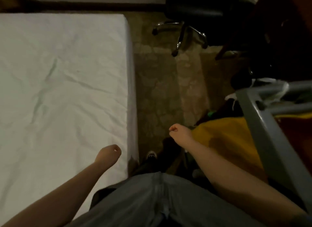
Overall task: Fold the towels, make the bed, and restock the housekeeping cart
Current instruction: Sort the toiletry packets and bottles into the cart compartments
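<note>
Fingers (116,150): on both hands they are curled in toward the palm, pressed together, and they hold nothing.
Bed (130,74): it fills the left side of the room, and its long edge runs beside the person.
Sheet (59,78): white, spread flat over the mattress, with soft wrinkles in the middle. I see no pillow or blanket on the part that shows.
Left hand (109,153): it hangs in the air over the near right part of the sheet, close to the bed's edge. I cannot tell if it touches the sheet.
Grey garment (152,203): the person's clothing, low in the middle between the two forearms.
Carpet (168,91): brown with a pale pattern, it lies between the bed and the cart.
Shoe (152,155): dark with a white toe, it stands on the carpet just beside the bed's corner.
Right hand (178,130): it is held above the carpet, near the edge of the yellow bag but apart from it.
Office chair (190,12): black seat on a shiny star base with wheels, at the far end of the carpet.
Yellow bag (224,138): it hangs on the near side of the cart, to the right of the right forearm.
Cart (263,133): grey metal frame at the right edge of the room, well apart from the bed.
White cloth (285,87): draped over the cart's upper rail; what it is I cannot tell.
</note>
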`<state>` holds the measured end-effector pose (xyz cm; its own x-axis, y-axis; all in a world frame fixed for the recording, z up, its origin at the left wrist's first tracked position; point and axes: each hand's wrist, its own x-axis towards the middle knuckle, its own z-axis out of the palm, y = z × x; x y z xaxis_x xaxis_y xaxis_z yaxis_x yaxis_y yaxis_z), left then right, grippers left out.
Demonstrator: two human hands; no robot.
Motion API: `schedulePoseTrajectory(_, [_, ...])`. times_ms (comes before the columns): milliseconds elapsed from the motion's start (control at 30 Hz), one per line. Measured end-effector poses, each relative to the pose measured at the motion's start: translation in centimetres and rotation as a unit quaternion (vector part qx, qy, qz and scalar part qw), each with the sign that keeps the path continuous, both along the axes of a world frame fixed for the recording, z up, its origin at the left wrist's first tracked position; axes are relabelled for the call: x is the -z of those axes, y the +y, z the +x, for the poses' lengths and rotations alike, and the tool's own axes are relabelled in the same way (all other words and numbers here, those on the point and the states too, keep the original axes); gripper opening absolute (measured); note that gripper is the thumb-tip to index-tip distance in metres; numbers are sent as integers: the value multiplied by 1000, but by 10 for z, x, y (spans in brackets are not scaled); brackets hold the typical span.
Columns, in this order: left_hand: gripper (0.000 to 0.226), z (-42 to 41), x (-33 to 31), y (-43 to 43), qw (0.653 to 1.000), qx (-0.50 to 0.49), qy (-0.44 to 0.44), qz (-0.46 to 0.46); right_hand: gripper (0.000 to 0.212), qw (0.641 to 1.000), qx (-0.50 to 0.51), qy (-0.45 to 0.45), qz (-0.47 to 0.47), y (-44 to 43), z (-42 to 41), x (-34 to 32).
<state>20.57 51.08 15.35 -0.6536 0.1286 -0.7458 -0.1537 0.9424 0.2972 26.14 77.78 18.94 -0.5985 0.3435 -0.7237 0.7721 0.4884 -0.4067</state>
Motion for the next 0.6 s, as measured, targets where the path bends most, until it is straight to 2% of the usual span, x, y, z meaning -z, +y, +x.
schedulePoseTrajectory(167, [24, -120, -44, 90, 997, 8, 53, 54, 24, 996, -55, -72, 1, 33, -62, 16])
schedulePoseTrajectory(233, [24, -163, -49, 124, 995, 7, 68, 73, 21, 996, -48, -67, -28, 50, -96, 25])
schedulePoseTrajectory(333, [24, -228, -43, 166, 994, -8, 60, 92, 30, 998, -21, -39, -44, 99, -192, 39])
schedulePoseTrajectory(500, [24, -362, -45, 204, 997, -16, 79, 19, 23, 992, 36, 113, -34, 202, -396, 7])
schedulePoseTrajectory(600, [20, -436, -65, 222, 997, -7, 83, -5, 12, 974, 116, 191, -37, 247, -469, -37])
